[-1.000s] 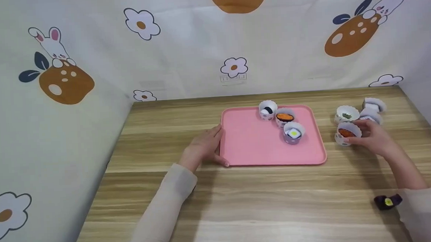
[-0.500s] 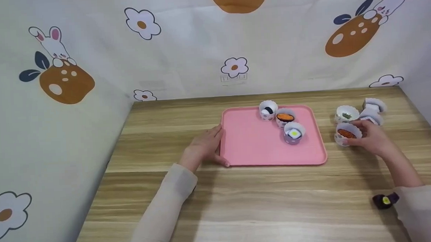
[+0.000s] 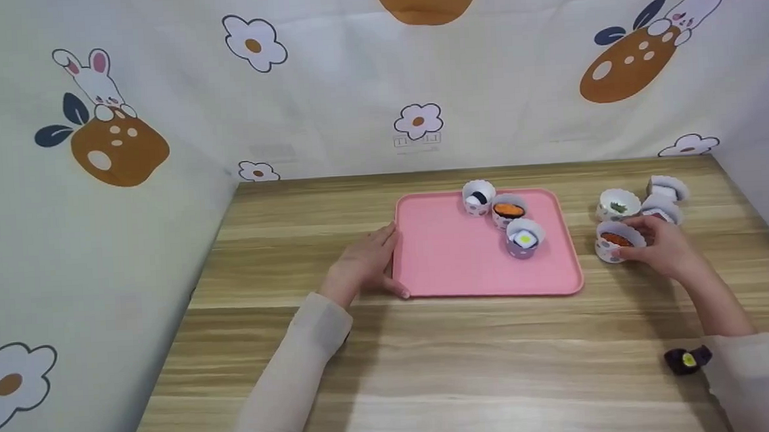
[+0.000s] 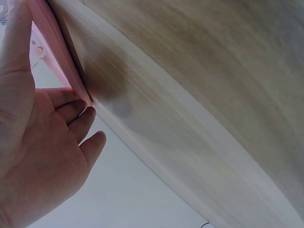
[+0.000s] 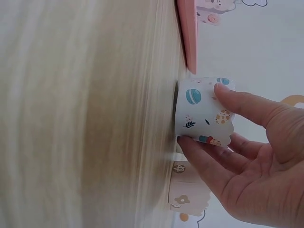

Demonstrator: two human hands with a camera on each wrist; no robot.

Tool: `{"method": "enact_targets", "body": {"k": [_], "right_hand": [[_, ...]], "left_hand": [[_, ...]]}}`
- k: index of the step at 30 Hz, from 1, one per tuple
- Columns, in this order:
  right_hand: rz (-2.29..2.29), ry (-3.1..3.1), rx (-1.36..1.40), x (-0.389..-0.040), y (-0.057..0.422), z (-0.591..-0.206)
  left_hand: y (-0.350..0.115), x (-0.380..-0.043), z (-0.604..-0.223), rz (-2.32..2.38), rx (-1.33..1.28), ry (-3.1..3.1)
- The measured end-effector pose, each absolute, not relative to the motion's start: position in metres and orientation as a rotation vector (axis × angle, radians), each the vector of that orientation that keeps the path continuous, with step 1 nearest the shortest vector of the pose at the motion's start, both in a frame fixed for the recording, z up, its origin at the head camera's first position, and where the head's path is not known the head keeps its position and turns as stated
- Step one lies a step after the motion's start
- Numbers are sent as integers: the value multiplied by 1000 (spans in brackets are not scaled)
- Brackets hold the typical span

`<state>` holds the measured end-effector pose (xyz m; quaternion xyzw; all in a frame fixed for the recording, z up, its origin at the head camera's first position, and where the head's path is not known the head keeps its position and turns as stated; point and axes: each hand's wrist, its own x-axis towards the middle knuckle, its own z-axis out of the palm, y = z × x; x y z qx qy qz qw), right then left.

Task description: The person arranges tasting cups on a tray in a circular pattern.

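A pale backdrop (image 3: 337, 67) printed with rabbits, fruit and flowers encloses your wood-grain table (image 3: 281, 248), cut off at the bottom of the head view. Both sleeves (image 3: 282, 392) also run out of frame. Two cups, a far one (image 3: 663, 188) and a nearer one (image 3: 666, 208), stand toward the table's far right corner; your fingers partly cover the nearer, and its contents are hard to make out. You cannot tell whether the dark object (image 3: 682, 362) at your right cuff lies on the table or hangs from the sleeve. Your left hand (image 3: 364, 262) is spread wide, fingers against the left edge of the pink tray (image 3: 453, 265), thumb at its near left corner. Your right hand (image 3: 669, 247) grips the held cup (image 5: 198, 111), red-filled, just beyond the tray's right edge; base contact is unclear. The green-filled cup (image 3: 608, 212) stands just behind it. Three filled cups (image 3: 523, 248) run from the tray's far edge toward its right edge; bare tray floor extends left of them. Against half a second ago, your grip and the layout match, save a slight leftward shift of the held cup.
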<state>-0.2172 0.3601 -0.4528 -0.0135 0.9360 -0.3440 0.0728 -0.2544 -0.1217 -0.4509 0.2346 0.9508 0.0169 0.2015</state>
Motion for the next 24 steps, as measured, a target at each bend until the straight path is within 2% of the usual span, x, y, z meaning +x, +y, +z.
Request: {"method": "enact_targets", "body": {"k": [24], "right_hand": [[-1066, 2827, -68, -201, 351, -441]], "left_hand": [[-121, -256, -452, 77, 644, 2653]]}}
